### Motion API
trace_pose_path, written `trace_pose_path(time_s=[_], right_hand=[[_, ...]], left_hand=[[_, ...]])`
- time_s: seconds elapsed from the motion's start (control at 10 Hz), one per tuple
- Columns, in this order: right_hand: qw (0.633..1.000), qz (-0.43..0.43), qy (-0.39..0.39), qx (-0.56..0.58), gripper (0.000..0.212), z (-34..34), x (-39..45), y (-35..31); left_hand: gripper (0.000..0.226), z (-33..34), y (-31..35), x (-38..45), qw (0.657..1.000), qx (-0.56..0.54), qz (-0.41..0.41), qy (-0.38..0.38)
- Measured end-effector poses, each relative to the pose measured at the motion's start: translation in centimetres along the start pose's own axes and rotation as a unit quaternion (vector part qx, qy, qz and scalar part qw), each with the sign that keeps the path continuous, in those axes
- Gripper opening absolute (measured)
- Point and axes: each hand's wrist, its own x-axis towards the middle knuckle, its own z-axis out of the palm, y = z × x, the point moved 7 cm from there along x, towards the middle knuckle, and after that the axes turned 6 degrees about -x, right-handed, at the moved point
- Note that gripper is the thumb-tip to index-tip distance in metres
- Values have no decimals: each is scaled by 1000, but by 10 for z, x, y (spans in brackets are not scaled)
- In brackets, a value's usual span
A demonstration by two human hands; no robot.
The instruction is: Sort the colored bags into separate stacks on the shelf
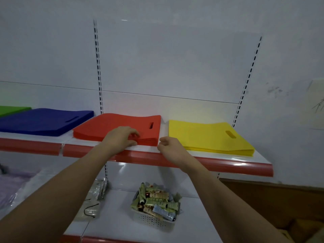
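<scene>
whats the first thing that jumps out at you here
Bright flat stacks line the upper shelf: blue bags at left, red bags in the middle, yellow bags at right. The left hand pinches the red stack's front edge, while the right hand hovers beside it, holding nothing.

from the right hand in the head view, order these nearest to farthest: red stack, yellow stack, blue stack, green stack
From the right hand:
1. Red stack, just to its left, and yellow stack, just to its right: too close to call.
2. Blue stack, further left.
3. Green stack, at the far left edge.
</scene>
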Motion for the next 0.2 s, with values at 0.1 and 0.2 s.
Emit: trace_pose_path(time_s=[0.1, 0.2], right_hand=[[1000, 4, -11, 25, 47, -3, -1, -1], [997, 16, 0, 76, 45, -14, -3, 0]], left_hand=[[41, -4, 4, 3, 999, 34, -2, 1], [51, -7, 14, 3, 999, 37, -16, -1]])
